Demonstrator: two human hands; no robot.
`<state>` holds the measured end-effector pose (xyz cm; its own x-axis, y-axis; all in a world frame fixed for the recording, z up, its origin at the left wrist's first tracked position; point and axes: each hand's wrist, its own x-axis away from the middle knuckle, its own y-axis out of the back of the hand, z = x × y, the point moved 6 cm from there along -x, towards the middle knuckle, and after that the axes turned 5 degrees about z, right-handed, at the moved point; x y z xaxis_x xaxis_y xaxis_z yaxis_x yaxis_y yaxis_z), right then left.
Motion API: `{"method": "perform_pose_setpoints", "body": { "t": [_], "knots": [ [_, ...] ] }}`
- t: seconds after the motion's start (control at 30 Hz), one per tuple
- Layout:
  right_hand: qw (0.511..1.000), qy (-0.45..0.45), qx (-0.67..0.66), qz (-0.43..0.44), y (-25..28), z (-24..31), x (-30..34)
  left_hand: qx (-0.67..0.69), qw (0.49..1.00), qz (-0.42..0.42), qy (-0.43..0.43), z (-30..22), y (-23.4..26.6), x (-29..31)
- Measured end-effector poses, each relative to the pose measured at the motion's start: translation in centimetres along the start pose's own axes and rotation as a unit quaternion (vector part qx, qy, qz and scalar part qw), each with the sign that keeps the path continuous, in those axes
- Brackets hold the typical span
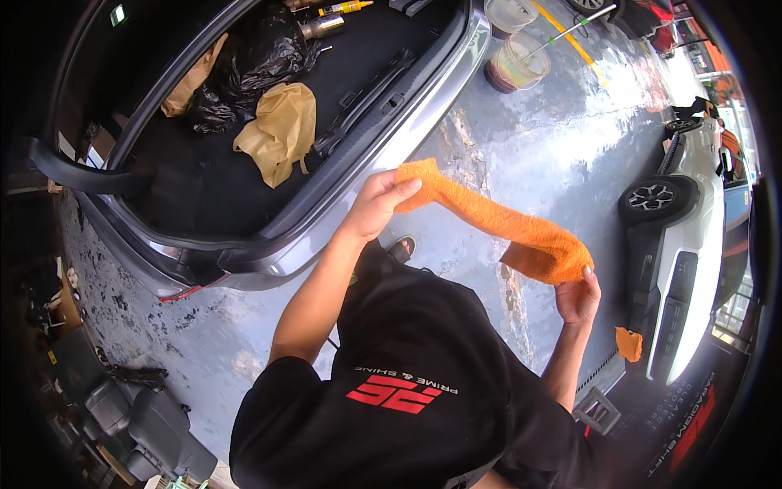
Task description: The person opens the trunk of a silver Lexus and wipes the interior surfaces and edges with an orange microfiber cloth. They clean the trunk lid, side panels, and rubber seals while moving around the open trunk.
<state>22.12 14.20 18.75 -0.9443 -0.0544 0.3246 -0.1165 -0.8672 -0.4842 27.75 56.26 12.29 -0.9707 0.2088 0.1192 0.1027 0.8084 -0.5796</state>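
Observation:
An orange microfibre cloth (497, 222) is stretched between my two hands in front of my body, its middle sagging a little. My left hand (381, 200) pinches one end, thumb on top, close to the rear edge of a silver car's open boot (326, 204). At the cloth's other, bunched end, my right hand (578, 297) grips from below, with part of its fingers hidden behind the fabric. Beneath the cloth lies the grey painted floor (456, 269).
Inside the boot are crumpled brown paper (281, 130), a black plastic bag (252, 69) and a spray can (323, 26). Two buckets (519, 63) stand beyond the bumper. A white car (692, 269) is at the right, another orange cloth (628, 344) near it. Car seats (159, 428) sit lower left.

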Motion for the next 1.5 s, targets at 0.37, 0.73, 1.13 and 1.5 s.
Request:
{"method": "perform_pose_setpoints", "body": {
  "t": [0.37, 0.73, 1.13, 1.5],
  "knots": [
    [0.862, 0.263, 0.382, -0.206, -9.6, 1.3, -3.1, -0.171, 0.905, -0.220, -0.321, -11.3, 5.1, 3.5],
    [0.805, 0.456, 0.357, -0.128, -22.9, 13.5, -6.3, -0.096, 0.773, 0.017, -0.627, -24.2, -8.2, -5.1],
    [0.710, 0.230, 0.658, 0.104, -19.6, -14.6, -19.4, -0.139, 0.976, -0.166, 0.027, -0.1, 4.4, -15.6],
    [0.955, -0.113, -0.272, 0.042, -12.3, -27.7, -14.6, -0.559, 0.803, -0.207, -0.007, 7.5, 21.7, -11.7]
  ]
}}
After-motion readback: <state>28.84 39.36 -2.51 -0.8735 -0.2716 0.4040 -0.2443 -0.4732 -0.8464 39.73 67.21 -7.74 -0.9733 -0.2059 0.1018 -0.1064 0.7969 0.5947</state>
